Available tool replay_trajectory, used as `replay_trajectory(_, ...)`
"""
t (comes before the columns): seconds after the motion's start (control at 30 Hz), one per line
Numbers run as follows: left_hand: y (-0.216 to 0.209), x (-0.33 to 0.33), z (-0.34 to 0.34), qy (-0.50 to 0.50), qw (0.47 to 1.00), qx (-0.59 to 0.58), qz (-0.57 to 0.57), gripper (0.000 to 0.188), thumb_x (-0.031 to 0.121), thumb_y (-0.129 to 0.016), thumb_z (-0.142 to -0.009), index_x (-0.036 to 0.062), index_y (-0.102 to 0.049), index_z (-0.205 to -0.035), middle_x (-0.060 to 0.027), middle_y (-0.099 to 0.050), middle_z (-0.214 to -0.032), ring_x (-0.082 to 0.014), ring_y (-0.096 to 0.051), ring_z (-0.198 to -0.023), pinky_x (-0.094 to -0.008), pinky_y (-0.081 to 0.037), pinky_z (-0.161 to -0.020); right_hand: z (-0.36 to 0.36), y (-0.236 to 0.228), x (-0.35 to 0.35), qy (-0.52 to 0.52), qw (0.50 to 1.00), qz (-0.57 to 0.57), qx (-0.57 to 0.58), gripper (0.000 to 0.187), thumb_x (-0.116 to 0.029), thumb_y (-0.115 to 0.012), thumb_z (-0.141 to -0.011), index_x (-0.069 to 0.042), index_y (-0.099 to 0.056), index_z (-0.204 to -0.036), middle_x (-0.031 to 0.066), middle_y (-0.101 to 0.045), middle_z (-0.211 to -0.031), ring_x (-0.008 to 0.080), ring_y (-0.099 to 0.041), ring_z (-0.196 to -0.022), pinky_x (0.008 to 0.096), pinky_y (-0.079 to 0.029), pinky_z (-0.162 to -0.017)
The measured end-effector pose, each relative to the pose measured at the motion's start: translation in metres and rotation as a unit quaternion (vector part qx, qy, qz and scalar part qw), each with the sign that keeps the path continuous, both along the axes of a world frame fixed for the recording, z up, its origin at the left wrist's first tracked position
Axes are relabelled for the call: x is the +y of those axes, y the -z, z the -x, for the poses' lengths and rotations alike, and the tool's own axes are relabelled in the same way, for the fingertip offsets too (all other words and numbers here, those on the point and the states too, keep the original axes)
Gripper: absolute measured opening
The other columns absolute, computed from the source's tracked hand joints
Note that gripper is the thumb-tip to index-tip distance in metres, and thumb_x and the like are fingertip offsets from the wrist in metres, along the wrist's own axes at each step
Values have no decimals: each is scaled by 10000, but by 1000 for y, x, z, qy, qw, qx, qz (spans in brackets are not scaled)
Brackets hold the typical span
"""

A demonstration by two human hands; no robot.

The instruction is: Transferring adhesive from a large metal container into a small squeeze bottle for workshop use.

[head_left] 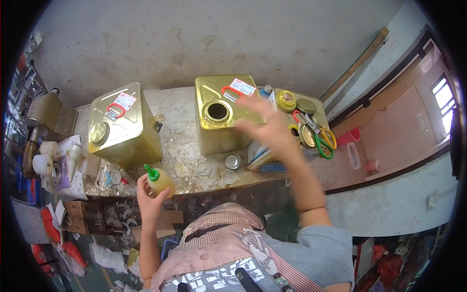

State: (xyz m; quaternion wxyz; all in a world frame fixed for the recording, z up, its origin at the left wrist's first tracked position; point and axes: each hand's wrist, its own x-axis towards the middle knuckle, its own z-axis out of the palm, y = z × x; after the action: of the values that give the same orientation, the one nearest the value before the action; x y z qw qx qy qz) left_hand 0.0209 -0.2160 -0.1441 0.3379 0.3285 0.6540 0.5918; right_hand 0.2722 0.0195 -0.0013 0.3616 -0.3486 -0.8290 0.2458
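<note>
My left hand [150,198] grips a squeeze bottle [163,184] with a green nozzle and yellowish contents, in front of the bench's near edge. My right hand [268,127], blurred by motion, reaches over the right side of a square gold tin [221,141]. Its fingers look spread, with nothing seen in them. That tin has an uncovered round mouth [217,112] and a red-and-metal handle [233,92] on top. A second gold tin [127,150] stands at the left, its round cap [99,132] on.
Scissors [314,129] with coloured handles and several round lids lie on a container at the right. Small clear cups [228,176] and a metal lid [233,161] sit on the stained bench [177,141]. A white funnel-like piece [74,158] is at the left. Scraps litter the floor.
</note>
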Motion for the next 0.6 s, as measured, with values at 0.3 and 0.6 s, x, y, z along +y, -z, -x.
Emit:
replay_trajectory(0.3,74,-47,12,-90,992,-84,16,618,-32,-774,-730,37,-451,-1253,-91,-619,-1112,-179,-618,-1011,-320,-491,-898,-191,-15,187,90,887,100,-441,555,-345,-796,-714,-88,-668,-1189,168,-683,-1119,351,-625,-1061,414,-484,-947)
replay_trajectory(0.6,81,-80,21,-178,977,-110,37,587,-31,-768,-747,48,-455,-1238,-76,-625,-1096,-162,-620,-988,-299,-501,-860,-136,-77,153,198,867,-143,-434,654,-322,-811,-640,-76,-636,-1220,155,-684,-1023,310,-634,-1018,397,-499,-904)
